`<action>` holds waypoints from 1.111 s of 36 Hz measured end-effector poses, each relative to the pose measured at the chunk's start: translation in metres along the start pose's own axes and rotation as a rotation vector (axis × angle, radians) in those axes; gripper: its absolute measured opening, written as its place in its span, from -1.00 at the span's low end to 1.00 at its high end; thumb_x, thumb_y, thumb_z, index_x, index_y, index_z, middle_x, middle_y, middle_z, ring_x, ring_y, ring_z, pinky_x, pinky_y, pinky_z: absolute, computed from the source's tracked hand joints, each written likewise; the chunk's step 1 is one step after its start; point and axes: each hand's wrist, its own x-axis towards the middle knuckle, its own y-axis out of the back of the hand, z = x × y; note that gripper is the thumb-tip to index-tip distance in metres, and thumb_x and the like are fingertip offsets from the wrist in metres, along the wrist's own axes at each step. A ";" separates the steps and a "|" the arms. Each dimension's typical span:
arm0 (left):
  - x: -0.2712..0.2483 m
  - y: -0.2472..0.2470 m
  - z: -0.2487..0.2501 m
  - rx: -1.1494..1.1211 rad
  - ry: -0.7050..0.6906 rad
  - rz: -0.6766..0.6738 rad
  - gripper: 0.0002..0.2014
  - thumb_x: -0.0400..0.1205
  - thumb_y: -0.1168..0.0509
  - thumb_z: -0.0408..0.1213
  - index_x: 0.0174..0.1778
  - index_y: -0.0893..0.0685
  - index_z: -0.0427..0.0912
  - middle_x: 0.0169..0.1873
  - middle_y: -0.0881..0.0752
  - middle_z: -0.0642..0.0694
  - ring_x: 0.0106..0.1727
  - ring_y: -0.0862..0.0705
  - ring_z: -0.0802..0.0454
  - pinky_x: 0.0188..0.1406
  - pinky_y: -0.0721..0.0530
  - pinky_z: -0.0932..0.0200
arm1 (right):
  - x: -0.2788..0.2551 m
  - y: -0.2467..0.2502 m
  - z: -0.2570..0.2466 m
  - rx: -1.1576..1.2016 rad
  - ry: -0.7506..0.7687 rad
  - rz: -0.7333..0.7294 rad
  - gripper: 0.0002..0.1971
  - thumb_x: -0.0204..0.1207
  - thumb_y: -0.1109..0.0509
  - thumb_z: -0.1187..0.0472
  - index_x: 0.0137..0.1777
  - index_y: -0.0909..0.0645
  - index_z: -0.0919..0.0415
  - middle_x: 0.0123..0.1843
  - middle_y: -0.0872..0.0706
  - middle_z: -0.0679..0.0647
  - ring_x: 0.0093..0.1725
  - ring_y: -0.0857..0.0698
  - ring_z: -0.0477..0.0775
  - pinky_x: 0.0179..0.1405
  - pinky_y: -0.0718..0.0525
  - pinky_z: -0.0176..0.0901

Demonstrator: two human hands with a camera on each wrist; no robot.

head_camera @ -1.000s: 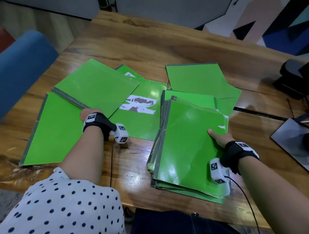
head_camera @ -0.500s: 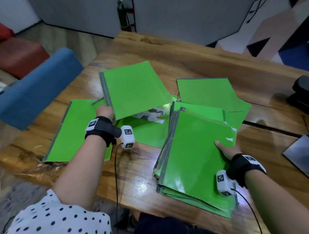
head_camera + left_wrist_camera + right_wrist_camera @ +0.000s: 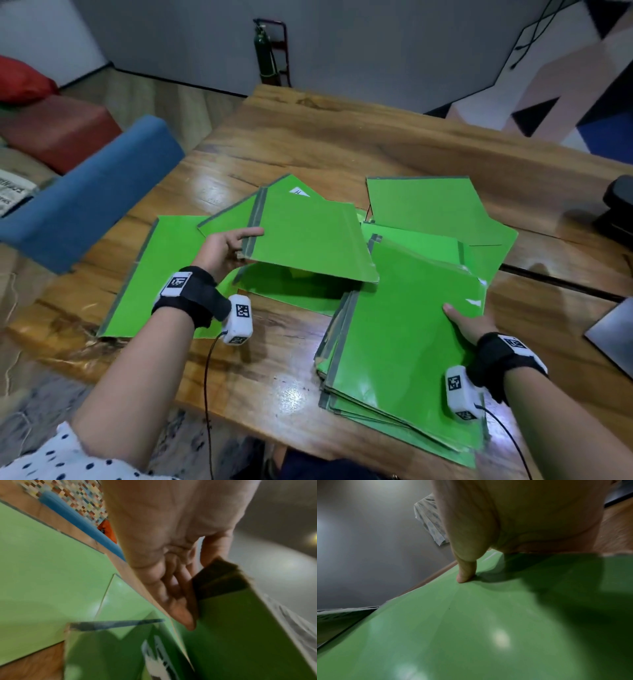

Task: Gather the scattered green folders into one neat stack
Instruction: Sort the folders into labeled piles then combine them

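Observation:
My left hand (image 3: 236,248) pinches the grey spine edge of a green folder (image 3: 308,236) and holds it lifted and tilted above the table; the same folder (image 3: 240,635) shows dark green in the left wrist view, with fingers (image 3: 180,601) under it. A stack of green folders (image 3: 404,349) lies near the front edge on the right. My right hand (image 3: 467,323) rests on the stack's right side with its thumb (image 3: 465,574) pressing the top cover (image 3: 471,628). More green folders lie flat at the left (image 3: 164,274), beneath the lifted one (image 3: 291,291), and at the back right (image 3: 424,205).
The wooden table (image 3: 342,144) has bare room at the back. A blue chair back (image 3: 85,195) stands at the left edge. A black object (image 3: 620,205) and a grey laptop corner (image 3: 613,332) lie at the right. A red cushion sits on the floor far left.
My left hand has raised the folder off the left pile and carried it rightward toward the stack, tilting it. The right hand has stayed on the stack. The head view has lifted.

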 end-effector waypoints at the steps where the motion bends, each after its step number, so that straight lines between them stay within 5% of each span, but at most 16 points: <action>1: -0.001 0.001 0.006 0.012 -0.028 -0.035 -0.41 0.36 0.10 -0.64 0.26 -0.58 -0.45 0.25 -0.60 -0.18 -0.03 -0.48 -0.07 -0.05 -0.66 0.06 | 0.000 0.000 0.000 -0.003 0.002 0.001 -0.04 0.46 -0.35 -0.26 0.61 -0.11 0.43 0.59 -0.28 0.39 0.49 -0.41 0.38 0.44 -0.43 0.18; 3: 0.001 -0.002 0.020 0.137 -0.099 -0.078 -0.38 0.40 0.12 -0.75 0.29 -0.57 -0.37 -0.07 -0.73 0.00 -0.15 -0.56 0.03 0.01 -0.67 0.13 | 0.000 0.001 0.000 -0.011 0.003 -0.003 -0.04 0.46 -0.34 -0.28 0.59 -0.15 0.45 0.57 -0.31 0.40 0.47 -0.44 0.38 0.44 -0.44 0.17; 5: 0.004 -0.010 0.039 0.274 -0.167 -0.129 -0.44 0.54 0.03 -0.80 0.31 -0.55 -0.23 -0.54 -0.66 0.18 -0.40 -0.62 0.21 0.10 -0.66 0.17 | 0.000 0.001 0.001 -0.010 0.009 -0.009 -0.05 0.45 -0.34 -0.29 0.57 -0.19 0.46 0.56 -0.34 0.40 0.46 -0.46 0.38 0.44 -0.45 0.17; 6: 0.008 -0.015 0.049 0.321 -0.207 -0.155 -0.51 0.58 -0.07 -0.77 0.28 -0.55 -0.20 -0.61 -0.66 0.17 -0.45 -0.66 0.30 0.07 -0.68 0.24 | -0.001 0.001 0.001 -0.006 0.011 -0.009 -0.05 0.45 -0.34 -0.28 0.57 -0.20 0.46 0.55 -0.35 0.40 0.45 -0.46 0.38 0.43 -0.46 0.18; 9: 0.025 -0.027 0.077 0.453 -0.339 -0.081 -0.77 0.57 -0.30 -0.58 -0.08 -0.69 -0.14 -0.55 -0.74 0.18 -0.44 -0.69 0.33 -0.25 -0.69 0.38 | 0.000 0.000 0.002 0.006 0.011 0.002 -0.03 0.43 -0.37 -0.28 0.57 -0.18 0.46 0.56 -0.34 0.40 0.44 -0.47 0.38 0.41 -0.46 0.16; 11: 0.031 -0.037 0.099 0.565 -0.471 0.047 -0.90 0.51 -0.38 -0.41 -0.25 -0.72 -0.13 -0.52 -0.71 0.08 -0.40 -0.64 0.13 -0.32 -0.57 0.28 | 0.000 0.000 0.003 0.015 0.013 0.013 -0.04 0.43 -0.38 -0.27 0.57 -0.19 0.46 0.55 -0.35 0.40 0.43 -0.48 0.39 0.40 -0.48 0.17; 12: 0.030 -0.043 0.111 0.674 -0.542 0.122 -0.98 0.50 -0.43 -0.31 -0.21 -0.76 -0.12 -0.44 -0.67 0.00 -0.33 -0.57 0.06 -0.30 -0.45 0.25 | -0.001 0.000 0.003 0.016 0.012 0.016 -0.05 0.44 -0.38 -0.26 0.57 -0.19 0.45 0.55 -0.36 0.40 0.43 -0.48 0.39 0.39 -0.49 0.17; 14: 0.030 -0.053 0.133 0.870 -0.658 0.256 -0.81 0.51 -0.46 -0.15 -0.01 -0.81 -0.11 -0.28 -0.50 -0.12 -0.19 -0.47 0.01 -0.27 -0.31 0.20 | 0.000 -0.001 0.003 0.020 0.011 0.013 -0.07 0.45 -0.37 -0.25 0.57 -0.19 0.45 0.55 -0.34 0.41 0.44 -0.47 0.39 0.40 -0.48 0.17; 16: 0.034 -0.059 0.151 0.843 -0.719 0.276 -0.72 0.51 -0.45 -0.10 0.08 -0.80 -0.11 -0.23 -0.42 -0.06 -0.09 -0.46 -0.03 -0.12 -0.43 0.17 | 0.001 -0.002 0.004 0.027 0.012 0.011 -0.08 0.46 -0.38 -0.22 0.58 -0.16 0.44 0.56 -0.32 0.41 0.46 -0.44 0.39 0.42 -0.45 0.18; 18: 0.040 -0.062 0.161 0.712 -0.719 0.241 -0.73 0.51 -0.43 -0.07 0.05 -0.80 -0.12 -0.18 -0.60 -0.06 -0.04 -0.61 -0.09 0.09 -0.62 0.07 | 0.003 -0.002 0.004 0.036 0.010 0.012 -0.08 0.46 -0.38 -0.21 0.58 -0.16 0.45 0.56 -0.33 0.41 0.46 -0.44 0.39 0.43 -0.45 0.19; 21: 0.044 -0.064 0.172 0.563 -0.701 0.240 -0.78 0.55 -0.35 -0.06 0.01 -0.75 -0.06 -0.13 -0.76 -0.05 -0.10 -0.68 0.02 0.13 -0.68 -0.04 | 0.004 -0.002 0.005 0.028 0.011 0.008 -0.11 0.48 -0.37 -0.20 0.55 -0.20 0.47 0.54 -0.35 0.41 0.45 -0.46 0.38 0.41 -0.45 0.15; 29: 0.066 -0.062 0.158 0.463 -0.647 0.280 -0.88 0.62 -0.30 -0.20 -0.05 -0.72 -0.12 -0.18 -0.72 -0.07 -0.17 -0.61 0.05 -0.12 -0.58 0.16 | 0.003 0.000 0.004 -0.014 0.018 0.039 -0.05 0.45 -0.36 -0.27 0.56 -0.19 0.48 0.54 -0.37 0.40 0.44 -0.49 0.36 0.38 -0.47 0.10; 35: 0.065 -0.065 0.115 0.434 -0.655 0.352 -0.83 0.64 -0.28 -0.24 -0.29 -0.55 0.00 -0.43 -0.51 0.13 -0.39 -0.43 0.22 -0.33 -0.39 0.23 | 0.004 -0.001 0.004 -0.006 0.024 0.040 -0.01 0.43 -0.39 -0.26 0.58 -0.14 0.48 0.58 -0.30 0.39 0.50 -0.43 0.35 0.47 -0.40 0.07; 37: 0.062 -0.061 0.101 0.424 -0.616 0.350 -0.96 0.61 -0.33 -0.24 -0.08 -0.63 -0.12 -0.30 -0.58 0.06 -0.26 -0.51 0.13 -0.21 -0.49 0.22 | 0.006 -0.001 0.005 -0.006 0.028 0.041 -0.02 0.45 -0.39 -0.24 0.59 -0.11 0.48 0.59 -0.28 0.40 0.51 -0.41 0.36 0.47 -0.37 0.09; 40: 0.063 -0.049 0.077 0.476 -0.478 0.245 -0.61 0.52 -0.45 -0.36 0.25 -0.56 -0.24 -0.10 -0.63 -0.01 -0.05 -0.58 0.03 0.04 -0.61 0.13 | 0.007 0.000 0.006 -0.003 0.030 0.047 -0.01 0.45 -0.40 -0.22 0.61 -0.07 0.46 0.60 -0.27 0.39 0.52 -0.40 0.36 0.47 -0.37 0.10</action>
